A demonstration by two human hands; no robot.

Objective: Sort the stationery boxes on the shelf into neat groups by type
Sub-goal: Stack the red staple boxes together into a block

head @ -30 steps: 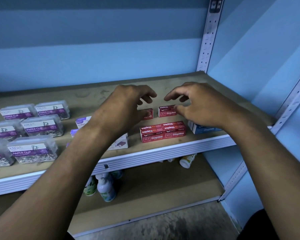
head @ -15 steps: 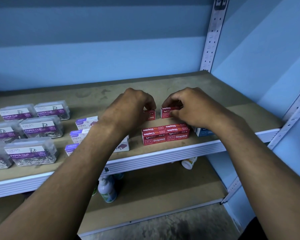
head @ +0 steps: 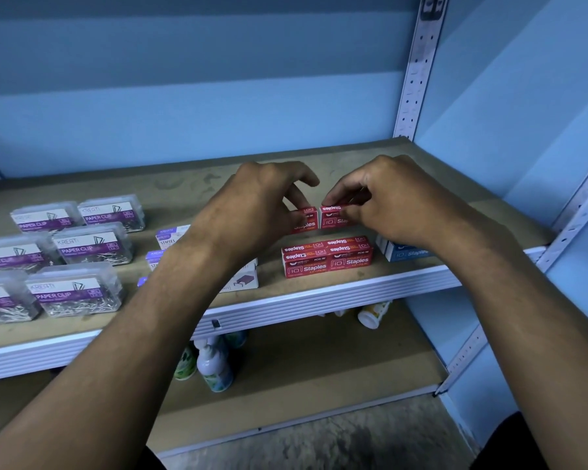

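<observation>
Two small red staples boxes stand side by side at mid shelf. My left hand pinches the left red box; my right hand pinches the right red box. In front of them lies a block of several red staples boxes. A blue staples box sits to the right, partly under my right wrist. White and purple staples boxes lie behind my left forearm, partly hidden. Clear paper clip boxes fill the left of the shelf.
A perforated metal upright stands at the shelf's back right corner, another upright at the front right. On the lower shelf stand small bottles and a tipped white bottle. Blue walls close in the back and right.
Both hands came down from hovering open above the two rear red boxes and closed their fingers on them. The view shifted slightly closer.
</observation>
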